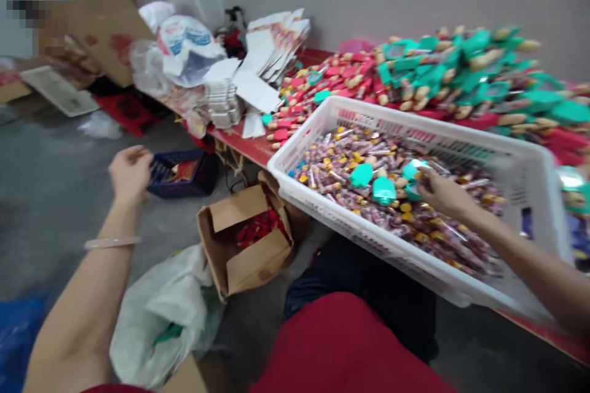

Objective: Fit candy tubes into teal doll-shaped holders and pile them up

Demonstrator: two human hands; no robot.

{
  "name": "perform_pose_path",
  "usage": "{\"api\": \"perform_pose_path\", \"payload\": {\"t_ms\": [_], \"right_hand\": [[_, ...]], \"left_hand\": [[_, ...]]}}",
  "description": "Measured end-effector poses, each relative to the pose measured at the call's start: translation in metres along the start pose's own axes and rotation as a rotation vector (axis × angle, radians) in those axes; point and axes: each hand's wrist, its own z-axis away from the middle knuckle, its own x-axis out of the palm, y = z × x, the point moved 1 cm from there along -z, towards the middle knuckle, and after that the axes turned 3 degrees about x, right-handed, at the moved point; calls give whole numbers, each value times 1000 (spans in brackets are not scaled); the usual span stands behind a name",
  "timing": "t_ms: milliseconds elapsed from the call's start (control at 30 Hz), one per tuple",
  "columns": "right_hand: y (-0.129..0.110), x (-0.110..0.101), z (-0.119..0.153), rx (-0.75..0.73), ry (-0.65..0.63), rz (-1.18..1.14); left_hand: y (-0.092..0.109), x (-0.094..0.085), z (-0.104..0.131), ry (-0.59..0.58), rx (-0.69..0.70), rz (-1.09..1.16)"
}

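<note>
My right hand (437,191) reaches into a white plastic basket (318,206), its fingers closed at a green piece (415,170). Other green pieces (384,191) lie beside it on a heap of small purple and yellow wrapped items (341,163). Off to the left, my left hand (131,173) is raised over the floor, near a dark blue crate (161,187). Its fingers are curled together, and what they hold, if anything, is too blurred to make out.
Green and red items (461,73) are piled behind the basket. White cards (265,55) stand further left. An open carton (249,209) with red pieces and a white sack (161,301) are below. A person (48,27) is at the far left.
</note>
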Motion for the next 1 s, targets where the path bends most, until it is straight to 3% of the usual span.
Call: {"api": "perform_pose_path", "payload": {"t_ms": [33, 100, 167, 233, 300, 400, 500, 567, 633, 700, 767, 833, 1000], "right_hand": [[0, -2, -3, 6, 20, -17], [6, -6, -7, 57, 100, -65], [17, -8, -8, 103, 198, -155], [27, -10, -6, 120, 282, -293], [32, -13, -2, 104, 340, -444], [27, -22, 3, 39, 359, -600], [16, -32, 6, 2, 329, -624], [10, -37, 6, -19, 312, -609], [7, -39, 7, -31, 326, -587], [6, -37, 6, -29, 340, -552], [6, -33, 5, -24, 328, -507], [6, -27, 4, -23, 271, -441], [2, -16, 5, 34, 7, -64]], "left_hand": [[47, 28, -7, -30, 92, 149], [152, 88, 6, -392, 457, 398], [249, 145, 45, -721, 777, 430], [322, 194, 93, -944, 1120, 305], [364, 233, 137, -1054, 1432, 81], [379, 272, 170, -1054, 1607, -210], [372, 288, 164, -1114, 1555, -242], [370, 288, 149, -1222, 1383, -91], [371, 284, 134, -1333, 1112, 148], [374, 278, 124, -1375, 887, 390], [375, 273, 121, -1365, 804, 537], [375, 271, 127, -1350, 847, 525], [370, 272, 152, -1245, 1104, 255]]}}
